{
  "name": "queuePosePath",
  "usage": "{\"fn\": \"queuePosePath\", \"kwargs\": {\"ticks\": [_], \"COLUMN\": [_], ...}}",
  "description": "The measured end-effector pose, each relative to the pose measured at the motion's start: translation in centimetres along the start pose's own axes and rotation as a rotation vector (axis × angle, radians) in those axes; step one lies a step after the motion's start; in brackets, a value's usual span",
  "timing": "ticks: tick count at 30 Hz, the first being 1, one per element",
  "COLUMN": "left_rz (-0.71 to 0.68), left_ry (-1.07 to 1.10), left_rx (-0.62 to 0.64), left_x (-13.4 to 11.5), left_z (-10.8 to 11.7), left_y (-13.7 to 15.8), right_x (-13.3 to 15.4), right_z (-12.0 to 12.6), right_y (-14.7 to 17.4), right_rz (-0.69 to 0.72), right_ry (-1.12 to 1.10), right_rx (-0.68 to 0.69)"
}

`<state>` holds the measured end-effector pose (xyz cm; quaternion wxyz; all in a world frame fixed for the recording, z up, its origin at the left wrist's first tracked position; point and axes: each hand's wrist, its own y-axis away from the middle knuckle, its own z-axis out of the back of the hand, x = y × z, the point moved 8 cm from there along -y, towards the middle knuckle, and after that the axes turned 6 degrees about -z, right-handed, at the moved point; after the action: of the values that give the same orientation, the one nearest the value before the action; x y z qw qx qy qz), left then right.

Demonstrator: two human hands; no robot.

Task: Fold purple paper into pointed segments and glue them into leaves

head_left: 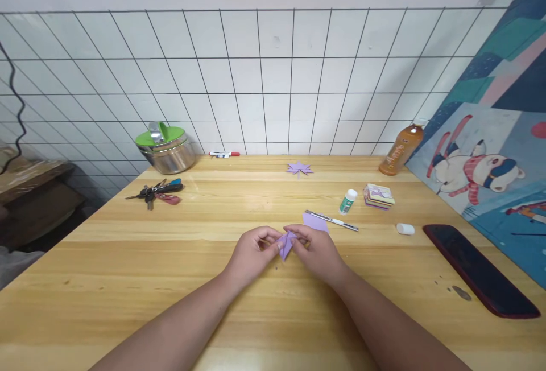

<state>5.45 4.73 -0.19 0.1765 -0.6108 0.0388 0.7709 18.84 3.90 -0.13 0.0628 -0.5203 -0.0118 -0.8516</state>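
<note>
Between my two hands is a small folded piece of purple paper (285, 245), raised just above the wooden table. My left hand (255, 250) pinches its left side with thumb and fingers. On the other side, my right hand (318, 248) is closed on its right edge. Some of the fingertips and the back of the paper are hidden. Just behind my right hand lies a flat sheet of purple paper (314, 221), with a slim silver and white cutter or pen (335, 220) resting across it. Farther back sits a pointed, fan-like purple paper piece (299, 168).
Toward the right stand a glue stick (348, 202), its white cap (405, 229), a stack of paper (379, 196), a drink bottle (401, 150) and a dark phone (480, 268). At left are keys (156, 192), a green-lidded metal pot (166, 149) and markers (224, 154) by the tiled wall.
</note>
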Motion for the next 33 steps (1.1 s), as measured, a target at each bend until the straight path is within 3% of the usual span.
{"fn": "queuePosePath", "kwargs": {"ticks": [4, 8, 14, 33], "left_rz": [0.035, 0.121, 0.226, 0.316], "left_ry": [0.041, 0.175, 0.303, 0.374], "left_rx": [-0.013, 0.063, 0.055, 0.076], "left_x": [0.7, 1.5, 1.8, 2.6], "left_z": [0.2, -0.8, -0.9, -0.3], "left_y": [-0.1, 0.0, 0.0, -0.2], "right_x": [-0.1, 0.1, 0.2, 3.8], "right_z": [-0.1, 0.0, 0.2, -0.1], "right_y": [-0.2, -0.1, -0.2, 1.6], "right_rz": [-0.022, -0.013, 0.000, 0.435], "right_ry": [-0.059, -0.002, 0.030, 0.327], "right_rx": [0.020, 0.003, -0.009, 0.080]}}
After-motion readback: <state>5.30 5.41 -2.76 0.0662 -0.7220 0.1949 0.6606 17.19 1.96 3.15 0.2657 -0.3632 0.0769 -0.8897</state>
